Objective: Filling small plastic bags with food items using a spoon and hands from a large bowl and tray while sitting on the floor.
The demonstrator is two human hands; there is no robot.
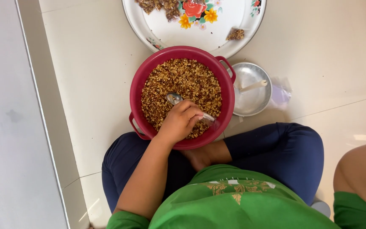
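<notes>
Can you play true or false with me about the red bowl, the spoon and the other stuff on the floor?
1. The left hand holds a metal spoon in the red bowl. True.
2. The red bowl is empty. False: it is full of a brown and tan crumbly mix.
3. A white candle lies in the small silver dish beside the bowl. True.
4. The big round tray is plain black. False: it is white with painted flowers.
5. The right hand holds a cup. False: only the right arm shows, and its hand is out of view.
</notes>
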